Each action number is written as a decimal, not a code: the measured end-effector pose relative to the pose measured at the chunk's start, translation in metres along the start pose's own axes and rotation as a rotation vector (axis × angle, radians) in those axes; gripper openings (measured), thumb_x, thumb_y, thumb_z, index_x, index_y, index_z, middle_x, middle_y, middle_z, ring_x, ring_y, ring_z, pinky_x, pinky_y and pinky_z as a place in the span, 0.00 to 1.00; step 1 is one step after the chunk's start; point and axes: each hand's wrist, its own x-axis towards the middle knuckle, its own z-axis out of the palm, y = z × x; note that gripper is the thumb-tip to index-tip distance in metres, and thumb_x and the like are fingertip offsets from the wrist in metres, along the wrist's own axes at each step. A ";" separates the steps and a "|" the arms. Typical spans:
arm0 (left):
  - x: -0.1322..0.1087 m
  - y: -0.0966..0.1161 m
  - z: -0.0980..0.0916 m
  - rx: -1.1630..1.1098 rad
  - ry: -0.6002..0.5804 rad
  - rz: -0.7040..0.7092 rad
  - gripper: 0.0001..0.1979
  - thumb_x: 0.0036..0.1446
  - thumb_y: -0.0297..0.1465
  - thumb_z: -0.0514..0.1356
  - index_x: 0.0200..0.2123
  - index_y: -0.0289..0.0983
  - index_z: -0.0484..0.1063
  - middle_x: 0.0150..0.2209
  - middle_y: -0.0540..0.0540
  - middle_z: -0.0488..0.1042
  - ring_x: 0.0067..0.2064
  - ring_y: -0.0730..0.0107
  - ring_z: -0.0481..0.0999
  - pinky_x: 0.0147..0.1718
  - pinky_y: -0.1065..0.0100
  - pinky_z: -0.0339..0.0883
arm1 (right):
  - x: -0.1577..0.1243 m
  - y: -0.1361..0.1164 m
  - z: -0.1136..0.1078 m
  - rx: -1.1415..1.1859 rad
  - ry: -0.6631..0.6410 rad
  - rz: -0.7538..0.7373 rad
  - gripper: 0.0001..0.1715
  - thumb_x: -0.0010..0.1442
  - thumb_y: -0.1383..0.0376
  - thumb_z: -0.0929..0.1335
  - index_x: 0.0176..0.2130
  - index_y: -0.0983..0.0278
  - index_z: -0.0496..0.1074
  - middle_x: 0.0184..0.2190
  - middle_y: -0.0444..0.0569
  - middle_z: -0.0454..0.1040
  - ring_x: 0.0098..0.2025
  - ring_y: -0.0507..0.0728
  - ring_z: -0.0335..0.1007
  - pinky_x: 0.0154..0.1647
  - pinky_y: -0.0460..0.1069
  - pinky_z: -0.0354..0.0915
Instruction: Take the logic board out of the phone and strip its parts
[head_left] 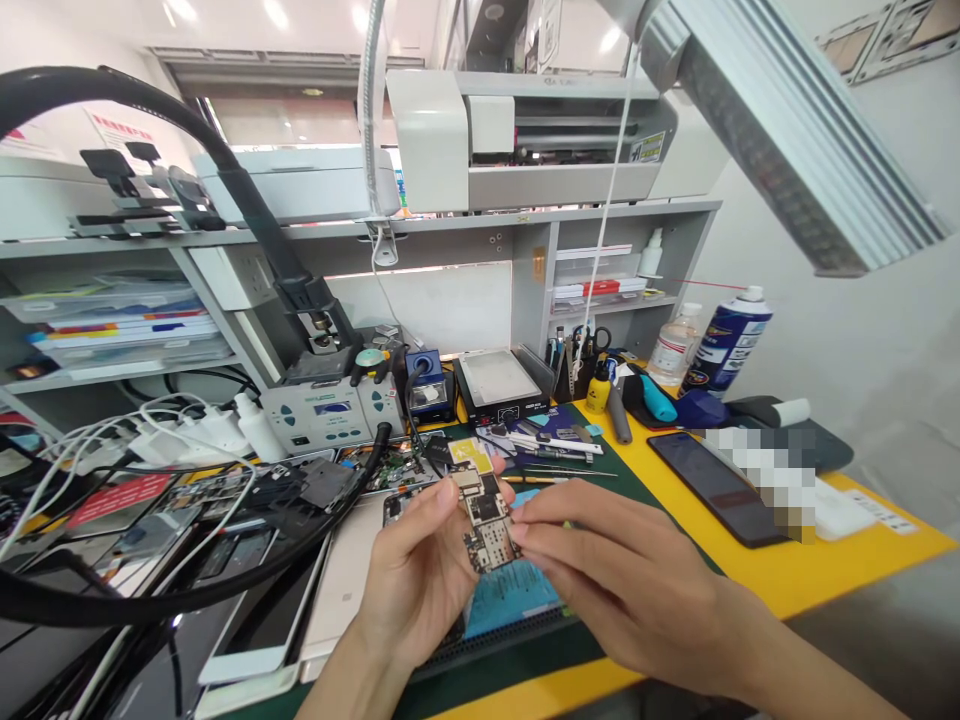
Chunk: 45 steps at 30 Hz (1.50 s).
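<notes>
A phone circuit board (489,522) with black chips and metal shields is held up at the middle of the head view, tilted toward me. My left hand (420,565) grips it along its left side, thumb at the upper left edge. The fingertips of my right hand (622,560) are pinched at the board's right edge; whether a small piece sits between them is hidden. Below the board lies a blue pad (514,605) on the green mat (637,500). Part of a dark phone frame (395,508) shows behind my left hand.
Left of my hands lie several phones and tablets, with a thick black hose (300,565) across them. A soldering station (330,412) and a heating plate (499,385) stand behind. To the right are a black phone (712,485) and a spray can (726,345). A lamp (795,130) hangs overhead.
</notes>
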 end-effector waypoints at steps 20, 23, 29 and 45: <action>0.002 -0.005 0.003 0.036 0.030 0.032 0.09 0.56 0.29 0.67 0.39 0.32 0.83 0.33 0.40 0.83 0.39 0.57 0.83 0.41 0.62 0.79 | -0.008 0.008 0.019 -0.103 0.147 -0.130 0.11 0.59 0.79 0.71 0.43 0.72 0.75 0.37 0.57 0.82 0.43 0.58 0.79 0.47 0.52 0.80; 0.002 -0.004 0.004 0.014 0.033 0.042 0.08 0.57 0.29 0.66 0.38 0.31 0.83 0.33 0.40 0.83 0.35 0.61 0.83 0.36 0.67 0.80 | -0.006 0.008 0.022 -0.001 0.210 -0.060 0.13 0.60 0.80 0.70 0.45 0.71 0.75 0.38 0.56 0.82 0.43 0.58 0.80 0.48 0.52 0.79; 0.001 -0.005 0.004 0.032 0.022 0.066 0.08 0.56 0.29 0.68 0.38 0.32 0.83 0.34 0.39 0.84 0.36 0.60 0.83 0.36 0.67 0.80 | -0.009 0.009 0.024 -0.023 0.199 -0.027 0.16 0.61 0.78 0.70 0.50 0.71 0.74 0.41 0.57 0.81 0.47 0.59 0.78 0.50 0.54 0.78; -0.001 -0.005 0.001 0.110 0.052 0.090 0.16 0.55 0.32 0.70 0.46 0.34 0.82 0.35 0.42 0.84 0.45 0.53 0.83 0.48 0.59 0.77 | -0.005 0.006 0.023 0.035 0.216 0.085 0.16 0.63 0.73 0.70 0.51 0.65 0.71 0.40 0.53 0.81 0.43 0.57 0.79 0.46 0.50 0.77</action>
